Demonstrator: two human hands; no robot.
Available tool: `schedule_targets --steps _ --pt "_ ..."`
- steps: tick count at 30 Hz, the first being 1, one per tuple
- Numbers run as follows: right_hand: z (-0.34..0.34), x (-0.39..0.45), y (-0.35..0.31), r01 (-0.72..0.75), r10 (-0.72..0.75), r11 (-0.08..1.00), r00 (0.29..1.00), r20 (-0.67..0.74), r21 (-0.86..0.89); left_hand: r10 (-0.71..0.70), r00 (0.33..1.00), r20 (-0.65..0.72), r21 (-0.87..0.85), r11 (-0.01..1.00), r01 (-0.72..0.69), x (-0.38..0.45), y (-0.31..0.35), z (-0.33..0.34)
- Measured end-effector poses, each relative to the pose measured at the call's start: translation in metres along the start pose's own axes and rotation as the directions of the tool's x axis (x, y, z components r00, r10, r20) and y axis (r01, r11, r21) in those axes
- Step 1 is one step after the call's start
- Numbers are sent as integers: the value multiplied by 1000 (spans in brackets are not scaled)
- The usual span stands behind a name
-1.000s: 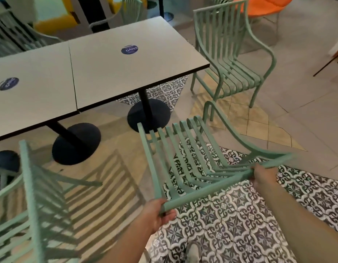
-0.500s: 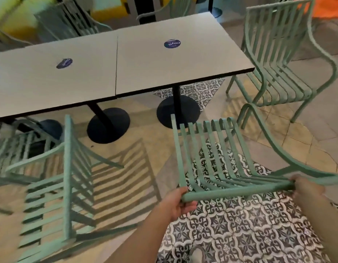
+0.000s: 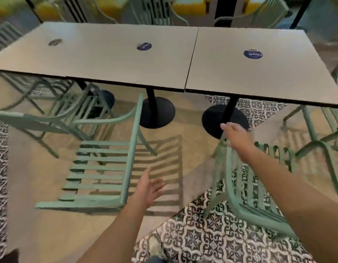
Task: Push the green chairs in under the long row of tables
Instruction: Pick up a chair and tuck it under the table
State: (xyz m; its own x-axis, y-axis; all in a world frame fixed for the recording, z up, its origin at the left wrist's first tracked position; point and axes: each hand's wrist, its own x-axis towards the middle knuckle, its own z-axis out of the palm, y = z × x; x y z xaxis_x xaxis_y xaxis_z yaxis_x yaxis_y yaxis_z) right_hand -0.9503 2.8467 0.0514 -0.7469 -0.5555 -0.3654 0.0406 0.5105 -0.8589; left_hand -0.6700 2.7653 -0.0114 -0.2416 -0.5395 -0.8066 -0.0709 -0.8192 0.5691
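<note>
Hands reach forward over patterned floor tiles. Left hand (image 3: 148, 188), fingers spread, holds nothing, just beside the back of a green chair (image 3: 100, 171) standing short of the surface (image 3: 126, 59). Right hand (image 3: 237, 137), fingers loose, rests at the top of a second chair (image 3: 249, 186) near a black pedestal base (image 3: 211, 118).

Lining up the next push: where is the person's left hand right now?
In the head view, the left hand hovers open at lower centre, just right of the left green chair, touching nothing, short of the tables.
</note>
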Motion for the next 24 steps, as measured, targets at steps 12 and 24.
schedule_targets --steps 12,24 --pt "252 18 -68 -74 171 972 871 461 -221 -59 997 -40 -689 725 15 3 1 -41" --pt "352 146 -97 -291 319 947 786 529 -139 -243 911 -334 -936 198 -291 46 27 -21"
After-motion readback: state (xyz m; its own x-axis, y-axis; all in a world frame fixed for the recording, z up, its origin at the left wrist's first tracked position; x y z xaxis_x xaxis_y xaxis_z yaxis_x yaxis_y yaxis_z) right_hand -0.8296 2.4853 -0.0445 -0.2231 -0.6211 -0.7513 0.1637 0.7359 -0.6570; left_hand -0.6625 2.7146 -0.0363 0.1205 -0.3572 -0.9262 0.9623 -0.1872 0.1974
